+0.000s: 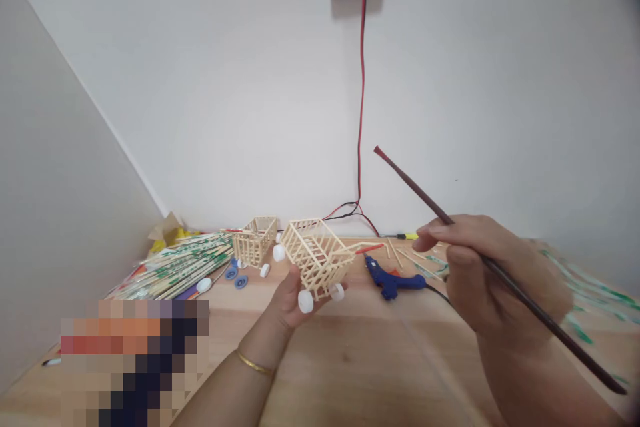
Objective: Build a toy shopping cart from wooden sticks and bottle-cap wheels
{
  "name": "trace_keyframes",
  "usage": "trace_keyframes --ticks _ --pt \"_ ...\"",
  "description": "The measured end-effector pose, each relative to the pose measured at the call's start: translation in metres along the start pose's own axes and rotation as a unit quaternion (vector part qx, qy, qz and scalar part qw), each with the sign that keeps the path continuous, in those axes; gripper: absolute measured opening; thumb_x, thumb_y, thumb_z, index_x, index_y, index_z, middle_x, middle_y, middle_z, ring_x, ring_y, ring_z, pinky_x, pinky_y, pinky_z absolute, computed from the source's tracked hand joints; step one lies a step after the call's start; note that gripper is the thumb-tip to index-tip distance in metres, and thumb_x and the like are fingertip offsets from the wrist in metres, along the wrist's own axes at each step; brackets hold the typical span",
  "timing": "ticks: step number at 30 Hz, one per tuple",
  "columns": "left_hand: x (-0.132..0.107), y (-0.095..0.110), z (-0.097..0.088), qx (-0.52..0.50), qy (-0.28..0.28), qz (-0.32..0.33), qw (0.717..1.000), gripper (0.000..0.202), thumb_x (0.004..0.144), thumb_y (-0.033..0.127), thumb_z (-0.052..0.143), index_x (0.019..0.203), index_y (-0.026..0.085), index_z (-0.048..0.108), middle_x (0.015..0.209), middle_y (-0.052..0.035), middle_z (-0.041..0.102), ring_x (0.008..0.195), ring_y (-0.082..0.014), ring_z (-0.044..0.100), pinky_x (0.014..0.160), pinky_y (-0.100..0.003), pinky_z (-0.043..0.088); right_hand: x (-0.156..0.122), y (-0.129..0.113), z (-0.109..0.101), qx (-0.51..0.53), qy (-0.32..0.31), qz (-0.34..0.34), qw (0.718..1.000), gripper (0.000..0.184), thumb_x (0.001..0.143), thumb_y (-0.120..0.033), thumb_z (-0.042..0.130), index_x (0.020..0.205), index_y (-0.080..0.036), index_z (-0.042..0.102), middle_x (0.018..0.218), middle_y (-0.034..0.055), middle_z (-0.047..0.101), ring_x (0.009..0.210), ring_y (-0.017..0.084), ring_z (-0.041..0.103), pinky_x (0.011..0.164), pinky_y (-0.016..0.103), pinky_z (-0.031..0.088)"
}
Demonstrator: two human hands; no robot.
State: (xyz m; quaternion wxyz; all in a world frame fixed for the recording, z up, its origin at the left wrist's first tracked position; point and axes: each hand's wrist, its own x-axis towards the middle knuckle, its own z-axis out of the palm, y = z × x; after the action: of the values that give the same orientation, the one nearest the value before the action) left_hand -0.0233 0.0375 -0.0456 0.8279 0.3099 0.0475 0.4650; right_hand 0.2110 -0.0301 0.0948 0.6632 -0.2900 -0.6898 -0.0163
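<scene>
My left hand [287, 300] is closed round the underside of a small cart built of thin wooden sticks [317, 255], with white wheels, and holds it tilted above the wooden table [360, 353]. My right hand [487, 273] pinches a long dark paintbrush [505, 277] near its middle, the reddish end pointing up and left toward the wall. The brush sits to the right of the cart and does not touch it. A gold bangle circles my left wrist.
A second stick cart [255, 240] stands behind on the table. A pile of wrapped sticks [175, 267] lies at left, with blue and white wheels [235, 275] beside it. A blue glue gun [393, 278] lies centre right. A red and black cable [361, 113] hangs from a wall socket.
</scene>
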Motion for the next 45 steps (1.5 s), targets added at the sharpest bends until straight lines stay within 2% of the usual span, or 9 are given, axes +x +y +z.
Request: trace_keyframes --ticks 4,8,12,17,22,29,33,39,45 --pt "0.002 -0.001 0.003 -0.029 0.008 -0.005 1.000 0.067 0.077 0.063 0.058 0.122 0.013 0.059 0.122 -0.0159 0.064 0.115 -0.0330 0.057 0.107 -0.057 0.030 -0.006 -0.017 -0.006 -0.083 -0.026 -0.099 0.991 0.021 0.086 -0.026 0.056 0.103 -0.034 0.066 0.088 0.0051 0.069 0.077 0.025 0.066 0.059 0.040 0.052" --pt "0.001 0.003 0.006 -0.057 -0.013 0.006 0.998 0.071 0.080 0.070 0.046 0.120 0.014 0.061 0.114 -0.0145 0.068 0.108 -0.0330 0.062 0.107 -0.059 0.026 -0.013 -0.018 0.002 -0.104 0.001 -0.107 0.989 0.020 0.089 -0.028 0.053 0.105 -0.031 0.063 0.093 0.0058 0.068 0.077 0.023 0.066 0.065 0.040 0.053" --pt "-0.001 0.011 0.004 -0.066 -0.030 0.024 0.997 0.071 0.079 0.072 0.043 0.115 0.014 0.064 0.114 -0.0142 0.068 0.113 -0.0340 0.059 0.109 -0.060 0.022 -0.019 -0.001 0.015 -0.105 -0.001 -0.109 0.989 0.021 0.092 -0.023 0.046 0.110 -0.026 0.058 0.078 0.0026 0.066 0.076 0.019 0.064 0.072 0.037 0.050" --pt "-0.004 0.015 0.003 -0.052 -0.065 0.010 0.996 0.071 0.076 0.068 0.053 0.122 0.013 0.060 0.120 -0.0163 0.065 0.122 -0.0365 0.051 0.111 -0.062 0.016 -0.045 0.008 0.021 -0.146 -0.037 0.021 0.988 0.012 0.090 -0.020 0.050 0.098 -0.022 0.058 0.073 0.0013 0.064 0.068 0.015 0.062 0.065 0.031 0.050" --pt "-0.008 0.013 0.004 -0.022 -0.106 -0.013 0.994 0.075 0.074 0.067 0.057 0.125 0.012 0.057 0.127 -0.0179 0.060 0.130 -0.0379 0.043 0.111 -0.063 0.013 -0.072 0.007 0.041 -0.092 -0.058 0.138 0.984 0.016 0.086 -0.027 0.059 0.100 -0.021 0.056 0.093 0.0070 0.066 0.075 0.017 0.065 0.062 0.030 0.053" --pt "-0.012 0.015 0.013 0.054 -0.136 -0.022 0.989 0.075 0.059 0.053 0.079 0.122 0.017 0.060 0.134 -0.0149 0.056 0.135 -0.0376 0.035 0.112 -0.058 0.020 -0.080 0.007 0.054 0.059 -0.091 0.152 0.982 0.028 0.079 -0.022 0.068 0.102 -0.022 0.052 0.106 0.0085 0.064 0.101 0.021 0.063 0.085 0.038 0.053" --pt "-0.011 0.013 0.018 0.073 -0.136 -0.028 0.988 0.068 0.056 0.046 0.082 0.114 0.016 0.066 0.129 -0.0156 0.060 0.132 -0.0378 0.040 0.113 -0.055 0.022 -0.087 0.000 0.052 0.181 -0.083 0.233 0.952 0.030 0.079 -0.023 0.070 0.099 -0.025 0.049 0.109 0.0067 0.063 0.104 0.021 0.063 0.082 0.036 0.055" --pt "-0.008 0.003 0.015 0.057 -0.149 -0.057 0.986 0.080 0.057 0.064 0.074 0.121 0.017 0.062 0.129 -0.0144 0.060 0.131 -0.0380 0.041 0.111 -0.059 0.022 -0.087 -0.007 0.050 0.248 -0.039 0.260 0.932 0.034 0.077 -0.020 0.072 0.099 -0.028 0.047 0.119 0.0039 0.059 0.106 0.017 0.061 0.089 0.036 0.053" --pt "-0.006 -0.006 0.015 0.043 -0.154 -0.107 0.981 0.087 0.067 0.072 0.061 0.130 0.014 0.053 0.132 -0.0196 0.056 0.129 -0.0393 0.042 0.106 -0.062 0.026 -0.080 -0.007 0.044 0.271 -0.063 0.309 0.910 0.028 0.079 -0.023 0.071 0.091 -0.026 0.046 0.096 -0.0007 0.065 0.085 0.013 0.065 0.076 0.031 0.055"
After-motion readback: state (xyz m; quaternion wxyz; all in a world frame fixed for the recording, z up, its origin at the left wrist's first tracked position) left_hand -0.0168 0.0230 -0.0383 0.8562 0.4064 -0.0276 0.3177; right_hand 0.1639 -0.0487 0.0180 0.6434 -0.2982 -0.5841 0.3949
